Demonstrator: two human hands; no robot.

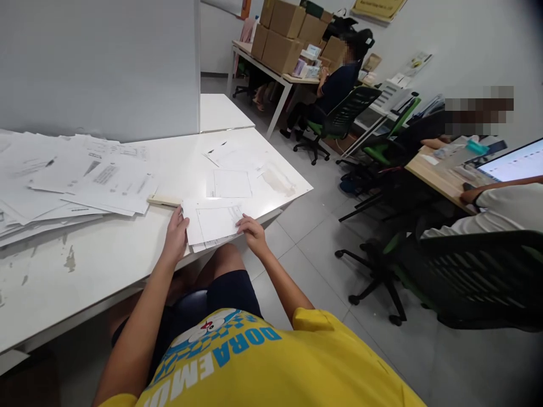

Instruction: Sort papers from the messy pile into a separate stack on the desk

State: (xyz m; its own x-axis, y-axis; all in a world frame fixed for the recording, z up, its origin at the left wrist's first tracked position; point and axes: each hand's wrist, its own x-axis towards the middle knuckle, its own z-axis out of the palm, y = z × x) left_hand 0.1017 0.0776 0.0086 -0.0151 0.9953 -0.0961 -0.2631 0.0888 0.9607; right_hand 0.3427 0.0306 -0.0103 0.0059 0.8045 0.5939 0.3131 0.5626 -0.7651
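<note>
A few white sheets of paper [214,223], slightly fanned at the lower edge, are held at the front edge of the white table. My left hand [175,234] is closed on their left edge. At their right edge, my right hand [253,233] pinches the corner between thumb and fingers. A narrow cream-coloured object [164,200] lies just beyond my left fingertips; its kind I cannot make out. Another white sheet with a printed frame [230,183] lies flat on the table behind the held sheets.
A wide, loose pile of printed papers [85,175] covers the left of the table [127,249]. A grey partition [102,68] rises behind it. To the right are office chairs [352,113], seated people, and a desk [436,175]. Cardboard boxes [280,51] are stacked on a far desk.
</note>
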